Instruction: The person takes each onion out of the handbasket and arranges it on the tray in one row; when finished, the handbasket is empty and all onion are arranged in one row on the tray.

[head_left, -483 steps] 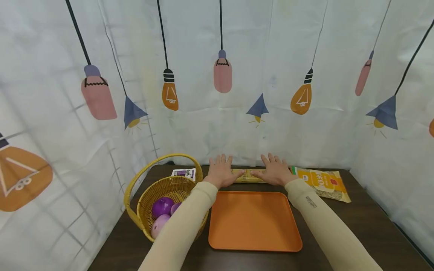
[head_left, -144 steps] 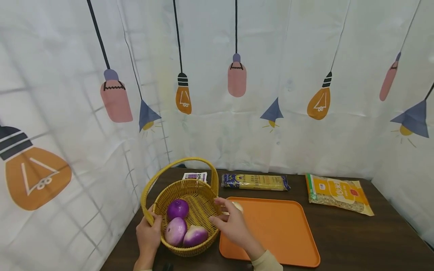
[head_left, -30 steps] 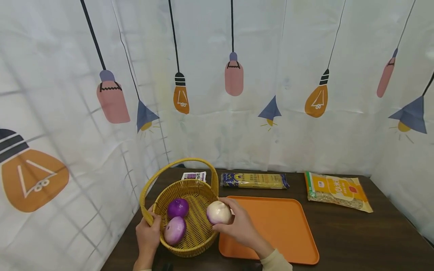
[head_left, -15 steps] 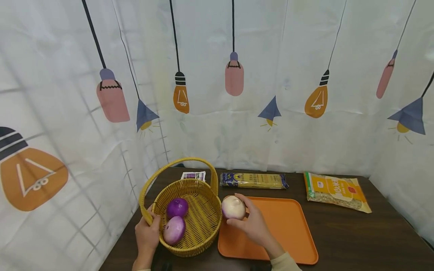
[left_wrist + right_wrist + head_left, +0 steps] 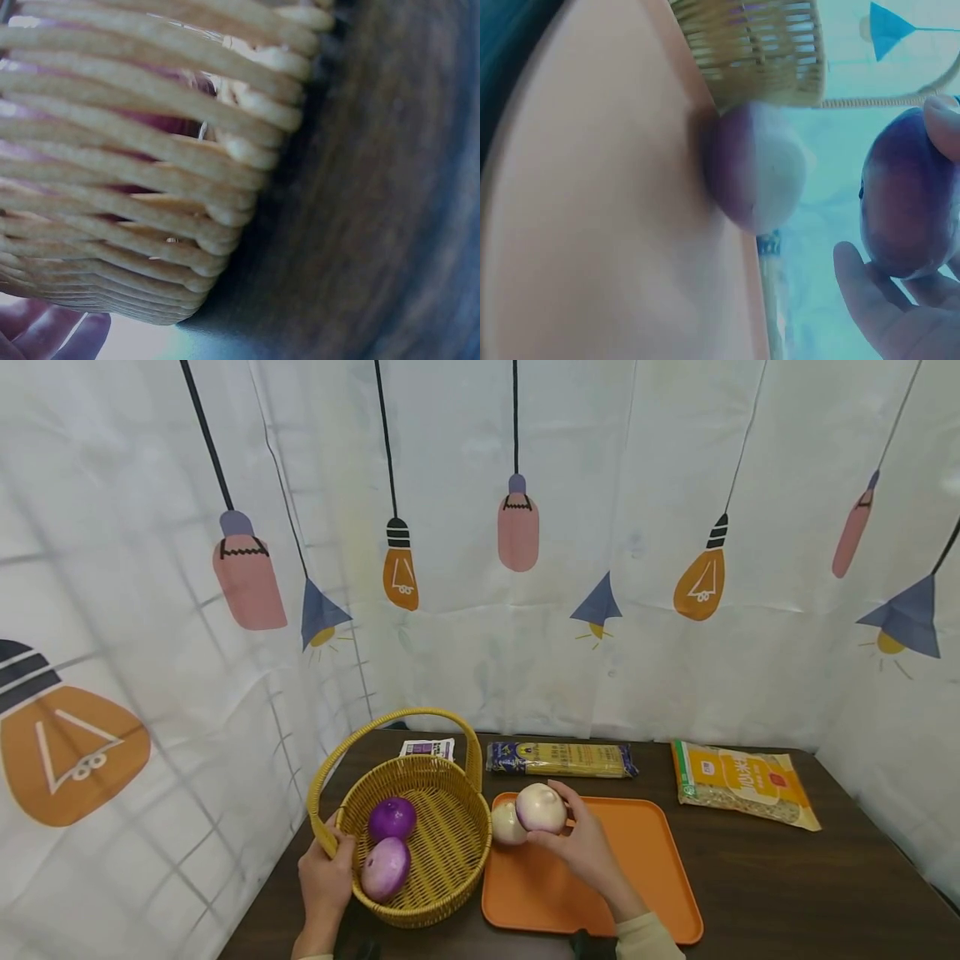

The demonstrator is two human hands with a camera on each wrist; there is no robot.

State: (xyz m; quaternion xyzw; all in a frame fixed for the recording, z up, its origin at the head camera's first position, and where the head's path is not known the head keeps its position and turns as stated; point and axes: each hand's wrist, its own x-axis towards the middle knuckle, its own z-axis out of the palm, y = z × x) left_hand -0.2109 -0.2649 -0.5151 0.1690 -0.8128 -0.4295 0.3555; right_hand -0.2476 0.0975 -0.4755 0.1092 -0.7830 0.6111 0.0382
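Observation:
My left hand (image 5: 327, 878) grips the left rim of the yellow wicker basket (image 5: 420, 917) at the foot of its handle; its fingertips (image 5: 82, 339) show under the weave in the left wrist view. Two purple onions, a dark one (image 5: 392, 819) and a paler one (image 5: 386, 869), lie in the basket's left half. My right hand (image 5: 585, 847) holds a white-and-purple onion (image 5: 542, 808) between thumb and fingers, above the orange tray (image 5: 592, 902). Another onion (image 5: 507, 824) sits on the tray's far left corner, partly hidden by the held one; in the right wrist view the two onions stand apart.
Behind the tray lies a long pack of noodles (image 5: 562, 760). A yellow bag of grain (image 5: 746, 783) is at the back right. A small white-and-purple packet (image 5: 427, 748) lies behind the basket. A printed curtain (image 5: 480, 652) encloses the dark table (image 5: 780, 893).
From three onions in the basket, my right hand has taken one, carrying it rightward over the rim to above the tray. My left hand has stayed on the basket.

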